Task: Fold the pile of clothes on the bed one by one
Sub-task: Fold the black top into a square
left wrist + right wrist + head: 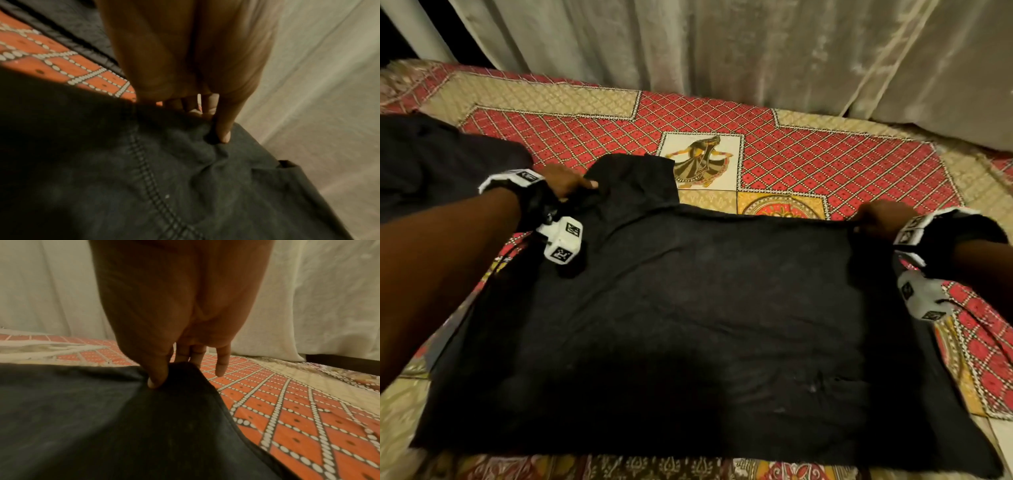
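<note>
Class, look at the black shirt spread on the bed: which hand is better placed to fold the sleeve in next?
Probably the left hand: it pinches the black shirt beside its outstretched sleeve. The right hand pinches the opposite corner.

Black shirt [688, 325]: matt knit cloth, stitched seam. Bedspread [825, 161]: printed woven cloth. Curtain [722, 44]: pale, slight sheen.

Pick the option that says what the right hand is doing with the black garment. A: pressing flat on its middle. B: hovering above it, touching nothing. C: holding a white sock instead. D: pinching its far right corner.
D: the right hand pinches the far right corner of the black garment between thumb and fingers, seen in the right wrist view.
</note>
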